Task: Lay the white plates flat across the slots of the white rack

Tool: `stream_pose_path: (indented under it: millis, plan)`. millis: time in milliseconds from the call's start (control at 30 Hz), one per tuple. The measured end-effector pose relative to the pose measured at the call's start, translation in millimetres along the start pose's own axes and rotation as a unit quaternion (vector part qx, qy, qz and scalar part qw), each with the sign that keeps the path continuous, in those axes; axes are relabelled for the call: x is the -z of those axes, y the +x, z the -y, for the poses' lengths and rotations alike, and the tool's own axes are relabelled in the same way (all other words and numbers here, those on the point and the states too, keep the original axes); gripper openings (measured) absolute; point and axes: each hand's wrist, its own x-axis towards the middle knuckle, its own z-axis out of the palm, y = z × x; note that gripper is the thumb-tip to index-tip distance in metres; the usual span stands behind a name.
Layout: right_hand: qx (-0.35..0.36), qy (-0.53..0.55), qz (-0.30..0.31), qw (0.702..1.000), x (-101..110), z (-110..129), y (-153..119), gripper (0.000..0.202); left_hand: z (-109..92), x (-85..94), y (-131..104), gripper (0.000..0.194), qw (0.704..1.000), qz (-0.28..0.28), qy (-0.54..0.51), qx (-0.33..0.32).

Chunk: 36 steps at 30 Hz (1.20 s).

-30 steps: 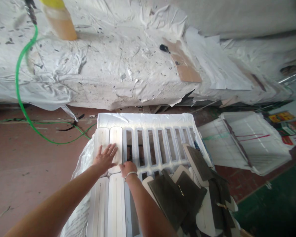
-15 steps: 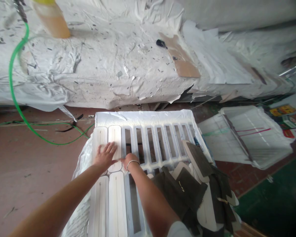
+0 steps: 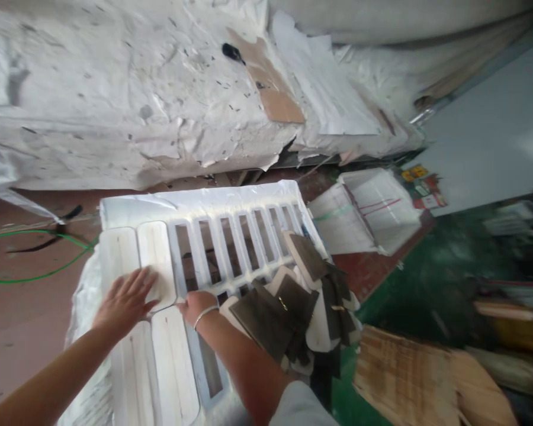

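Observation:
White rounded panels lie in two columns at the left of a white slatted rack [image 3: 199,198]. My left hand [image 3: 127,299] rests with fingers spread across the two upper panels, partly on the upper right panel [image 3: 159,254]. My right hand [image 3: 195,306], with a bracelet at the wrist, has its fingers bent together at the lower corner of that panel; whether they pinch its edge is hidden. A lower panel [image 3: 174,361] lies just beneath. Dark grey fabric pieces with pale panels [image 3: 266,313] are heaped on the rack right of my right forearm.
A long paper-covered bench [image 3: 195,100] runs behind the rack, with a brown cardboard piece [image 3: 279,100] on it. A white crate [image 3: 382,213] stands to the right, wooden boards [image 3: 400,373] at lower right. A green hose [image 3: 39,275] lies on the floor.
The view has turned to the right, bringing the wooden boards into sight and the bottle out of it. Both hands stay at nearly the same place on the panels.

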Motion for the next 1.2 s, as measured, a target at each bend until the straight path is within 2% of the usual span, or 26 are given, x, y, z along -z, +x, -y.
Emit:
stream_pose_path:
  millis: [67,100,167,200,267,333,400,467,533,600,633,667,700,767,800,833,867,900,933,967,1033,1100,1133,1200]
  plan:
    - [-0.007,0.011,-0.054,0.998,-5,-33,-37,0.035,-4,-0.1,-10,0.062,0.999,-0.021,-0.048,0.005]
    - [-0.019,0.013,-0.091,0.996,-8,-54,-57,0.036,-7,1.0,-13,0.063,0.997,-0.024,-0.068,0.011]
    - [-0.074,0.001,-0.203,0.976,-12,-104,-96,0.045,-11,4.0,-15,0.064,0.995,-0.024,-0.097,0.024]
    - [-0.096,-0.016,-0.228,0.969,-13,-130,-112,0.05,-12,5.0,-16,0.063,0.994,-0.025,-0.106,0.029]
    - [-0.159,-0.053,-0.242,0.956,-13,-175,-136,0.059,-11,4.1,-15,0.061,0.993,-0.026,-0.112,0.029]
    - [-0.2,-0.076,-0.22,0.952,-9,-205,-146,0.063,-7,0.5,-14,0.059,0.994,-0.033,-0.102,0.016]
    - [-0.229,-0.084,-0.191,0.951,-2,-217,-145,0.057,-3,-2.0,-13,0.059,0.996,-0.025,-0.088,0.008]
    - [-0.245,-0.069,-0.151,0.955,6,-218,-141,0.042,-8,1.3,-13,0.061,0.995,0.016,-0.086,0.043]
    - [-0.234,-0.007,-0.112,0.966,15,-211,-141,0.028,-28,11.7,-15,0.064,0.983,0.082,-0.128,0.101]
    - [-0.18,0.153,-0.081,0.968,25,-202,-151,0.024,-64,26.3,-22,0.068,0.943,0.161,-0.248,0.154]
    - [-0.146,0.272,-0.061,0.949,30,-196,-159,0.026,-87,33.7,-28,0.072,0.896,0.205,-0.346,0.187]
    - [-0.114,0.403,-0.036,0.907,35,-190,-169,0.031,-111,40.5,-34,0.078,0.823,0.249,-0.457,0.228]
    - [-0.087,0.528,-0.007,0.845,38,-183,-180,0.036,-136,46.6,-41,0.082,0.731,0.255,-0.574,0.267]
    - [-0.058,0.697,0.044,0.713,37,-167,-198,0.042,-180,56.1,-56,0.074,0.489,0.271,-0.77,0.308]
    - [-0.057,0.733,0.063,0.675,32,-159,-204,0.042,-197,60.0,-63,0.076,0.384,0.261,-0.824,0.323]
    - [-0.058,0.748,0.079,0.657,23,-152,-206,0.042,-210,63.7,-69,0.076,0.302,0.259,-0.858,0.326]
    - [-0.057,0.747,0.094,0.655,10,-145,-206,0.042,-218,67.4,-75,0.076,0.245,0.249,-0.874,0.338]
    - [-0.057,0.735,0.104,0.668,-7,-140,-203,0.044,-222,71.3,-80,0.073,0.215,0.239,-0.878,0.355]
    - [-0.055,0.717,0.106,0.687,-25,-136,-198,0.046,-221,75.3,-85,0.068,0.209,0.226,-0.872,0.38]
    - [-0.051,0.694,0.098,0.711,-44,-132,-192,0.048,-217,79.3,-89,0.063,0.226,0.21,-0.856,0.415]
    - [-0.052,0.636,0.07,0.767,-80,-127,-180,0.05,-203,87.1,-97,0.054,0.289,0.179,-0.81,0.478]
    - [-0.055,0.579,0.066,0.811,-105,-120,-169,0.049,-188,93.3,-104,0.052,0.339,0.167,-0.771,0.512]
    - [-0.055,0.558,0.074,0.825,-112,-116,-165,0.047,-182,95.6,-107,0.053,0.373,0.162,-0.759,0.509]
    - [-0.053,0.523,0.105,0.844,-114,-107,-160,0.043,-173,98.4,-109,0.056,0.463,0.141,-0.731,0.481]
